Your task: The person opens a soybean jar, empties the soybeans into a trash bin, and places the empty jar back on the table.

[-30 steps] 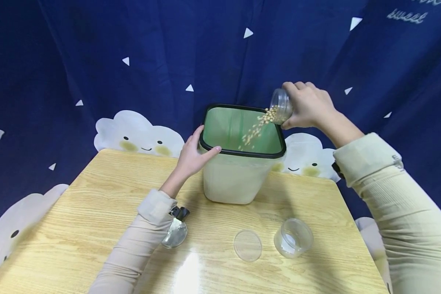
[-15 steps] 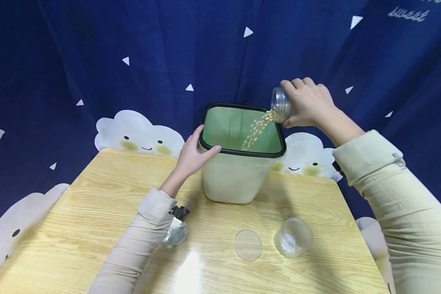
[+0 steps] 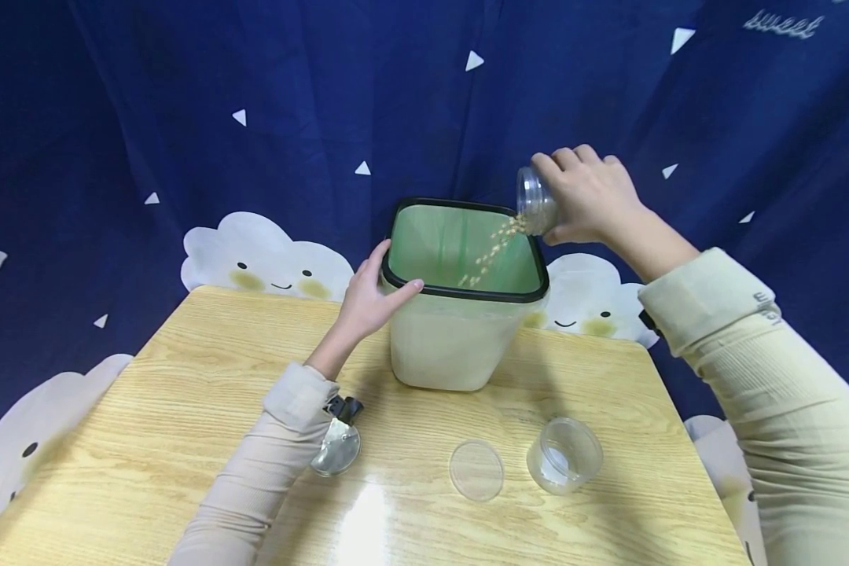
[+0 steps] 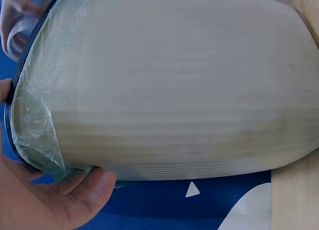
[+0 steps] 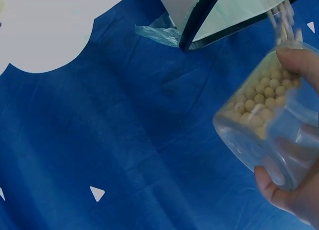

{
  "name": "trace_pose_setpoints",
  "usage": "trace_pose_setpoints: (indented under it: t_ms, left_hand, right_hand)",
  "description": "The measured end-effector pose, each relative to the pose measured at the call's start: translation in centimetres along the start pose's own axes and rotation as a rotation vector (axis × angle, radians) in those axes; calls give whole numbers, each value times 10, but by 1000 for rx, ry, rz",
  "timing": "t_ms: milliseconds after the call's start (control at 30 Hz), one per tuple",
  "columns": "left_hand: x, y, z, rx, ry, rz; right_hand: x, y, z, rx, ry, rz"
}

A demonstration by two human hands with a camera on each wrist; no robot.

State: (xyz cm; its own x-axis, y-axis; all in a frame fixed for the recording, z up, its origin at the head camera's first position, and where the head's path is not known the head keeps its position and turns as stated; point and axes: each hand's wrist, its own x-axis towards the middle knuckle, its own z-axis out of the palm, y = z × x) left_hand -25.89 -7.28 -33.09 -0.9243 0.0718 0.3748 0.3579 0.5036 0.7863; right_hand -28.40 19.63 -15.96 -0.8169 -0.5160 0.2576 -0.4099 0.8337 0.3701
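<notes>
Head view shows a tall white plastic bin with a black square rim and a green bag liner (image 3: 460, 330) standing toward the far edge of the pale wood-grain tabletop (image 3: 184, 377). The right hand (image 3: 589, 196) holds a small clear plastic jar (image 3: 534, 202) tipped mouth-down over the bin's far right corner, its fingers (image 3: 559, 161) curled round the jar's body. Small round cream-coloured beans (image 3: 491, 250) fall in a thin stream from the jar's mouth into the liner. In the right wrist view the jar (image 5: 274, 135) is seen from beneath, a cluster of beans (image 5: 261, 103) lying against its lower wall, with a thumb tip and a finger pressed to its sides.

The left hand (image 3: 368, 303) rests on the bin's near left corner, thumb along the rim's outer edge, forefinger stretched along the front of the rim, fingers nearly straight and pinching nothing. The left wrist view shows the palm (image 4: 45, 200) against the bin's side (image 4: 174, 90), where the liner's edge is folded over the rim.

On the near part of the tabletop lie a flat clear round lid (image 3: 476, 470) and, just beside it to the right, a second clear round jar (image 3: 564, 454) on its side. A dark blue curtain with white triangles and smiling clouds (image 3: 255, 118) hangs behind.
</notes>
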Motion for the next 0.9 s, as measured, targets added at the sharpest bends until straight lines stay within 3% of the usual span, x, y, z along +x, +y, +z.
trace_pose_setpoints:
  t_ms: [400, 900]
  left_hand:
    - [-1, 1, 0, 0, -9, 0]
    - [-1, 1, 2, 1, -7, -5]
  right_hand:
    - [-1, -4, 0, -64, 64, -60]
    - [-1, -9, 6, -178, 130, -212]
